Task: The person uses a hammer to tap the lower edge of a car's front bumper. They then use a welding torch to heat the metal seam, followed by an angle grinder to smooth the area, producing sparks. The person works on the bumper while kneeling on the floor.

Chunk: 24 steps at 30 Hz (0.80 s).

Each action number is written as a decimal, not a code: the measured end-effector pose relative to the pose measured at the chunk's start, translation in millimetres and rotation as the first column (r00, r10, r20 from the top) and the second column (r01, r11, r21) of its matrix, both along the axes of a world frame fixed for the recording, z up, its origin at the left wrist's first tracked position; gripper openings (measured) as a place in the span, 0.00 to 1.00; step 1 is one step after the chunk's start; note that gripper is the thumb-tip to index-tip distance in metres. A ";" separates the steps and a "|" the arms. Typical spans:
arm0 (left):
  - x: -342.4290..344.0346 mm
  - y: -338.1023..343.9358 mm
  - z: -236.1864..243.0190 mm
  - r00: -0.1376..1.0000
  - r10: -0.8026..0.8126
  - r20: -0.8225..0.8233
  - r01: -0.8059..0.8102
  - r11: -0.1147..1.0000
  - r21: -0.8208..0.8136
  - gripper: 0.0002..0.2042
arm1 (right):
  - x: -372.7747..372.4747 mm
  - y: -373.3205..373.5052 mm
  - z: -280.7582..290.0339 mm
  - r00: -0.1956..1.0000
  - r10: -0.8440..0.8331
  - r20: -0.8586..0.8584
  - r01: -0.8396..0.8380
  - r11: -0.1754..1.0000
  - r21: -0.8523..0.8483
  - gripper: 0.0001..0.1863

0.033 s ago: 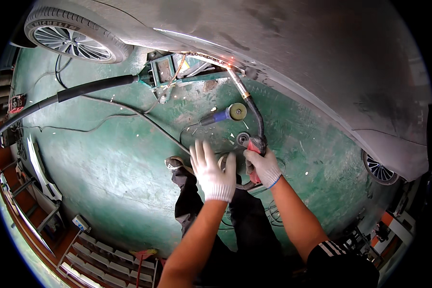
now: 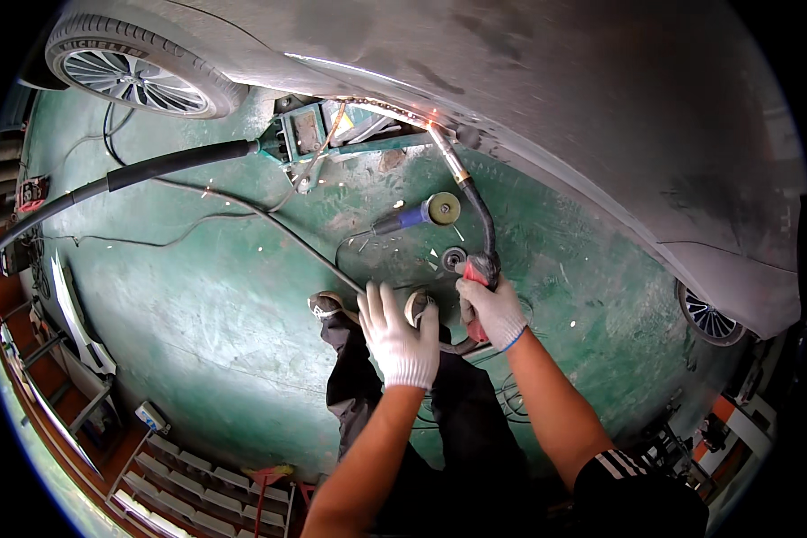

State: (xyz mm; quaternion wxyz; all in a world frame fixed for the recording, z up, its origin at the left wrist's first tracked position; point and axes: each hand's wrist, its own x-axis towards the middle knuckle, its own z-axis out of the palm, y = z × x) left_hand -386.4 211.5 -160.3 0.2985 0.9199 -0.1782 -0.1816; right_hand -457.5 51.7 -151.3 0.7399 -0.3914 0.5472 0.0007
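My right hand, in a white knit glove, is closed around the red and black handle of a welding torch. The torch's curved neck reaches up to the lower sill edge of a grey car. An orange glow and sparks show at its tip, beside a row of dark weld spots along the seam. My left hand, also gloved, hangs with fingers stretched and thumb apart, holding nothing, above my legs and shoes. Between the hands and the car, an angle grinder with a blue body lies on the floor.
A green floor jack stands under the sill, its long padded black handle reaching left. Cables cross the green floor. A loose round disc lies near the torch handle. Shelving lines the left edge.
My left hand has dropped slightly towards me, baring more of one shoe. The glow at the torch tip has changed a little; the right hand stays nearly in place.
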 end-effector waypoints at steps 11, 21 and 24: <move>-30.8 43.9 3.6 0.992 -0.023 -0.123 0.033 0.996 0.084 0.41 | -6.7 -7.2 -15.9 0.996 0.029 0.084 -0.026 0.999 -0.032 0.14; 87.0 -58.9 32.7 0.942 -0.170 0.288 0.216 0.967 -0.133 0.42 | 5.3 4.0 -7.7 1.000 -0.015 0.025 0.014 1.000 0.017 0.07; 119.3 -125.7 59.6 0.865 -0.222 0.449 0.374 0.883 -0.282 0.44 | 3.4 7.3 -12.6 0.998 -0.033 0.054 0.033 0.999 0.007 0.07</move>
